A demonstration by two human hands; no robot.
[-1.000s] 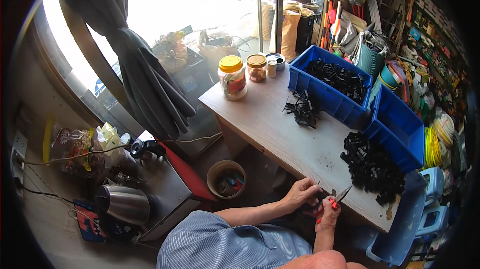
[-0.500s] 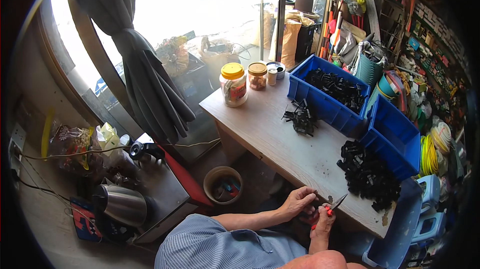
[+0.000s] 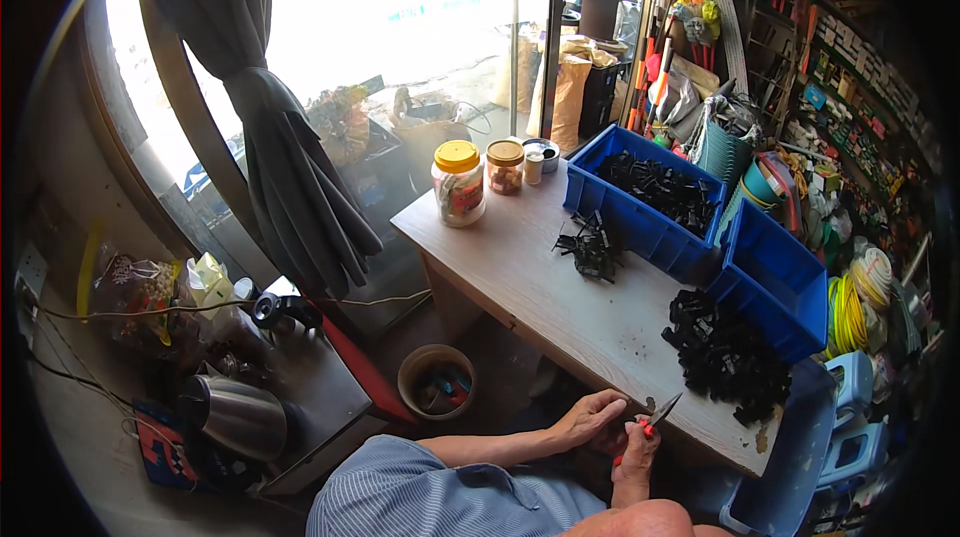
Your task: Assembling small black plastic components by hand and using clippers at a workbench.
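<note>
My right hand (image 3: pixel 636 443) grips red-handled cutters (image 3: pixel 655 418) at the near edge of the wooden table (image 3: pixel 540 282), blades pointing up and right. My left hand (image 3: pixel 588 419) sits just beside it, fingers curled toward the cutter tips; whatever small piece it pinches is too small to make out. A large heap of black plastic parts (image 3: pixel 722 355) lies on the table to the right of my hands. A smaller pile of black parts (image 3: pixel 590 245) lies mid-table.
Two blue bins (image 3: pixel 640 199) (image 3: pixel 770 279) stand along the table's far side, one holding black parts. Jars (image 3: pixel 458 182) stand at the far left corner. A round bucket (image 3: pixel 436 383) sits on the floor under the table; a metal kettle (image 3: pixel 232 417) at the left. A blue tub (image 3: pixel 795 462) stands near right.
The view has shifted slightly; my hands stay together at the table's near edge with the cutters, hardly moved.
</note>
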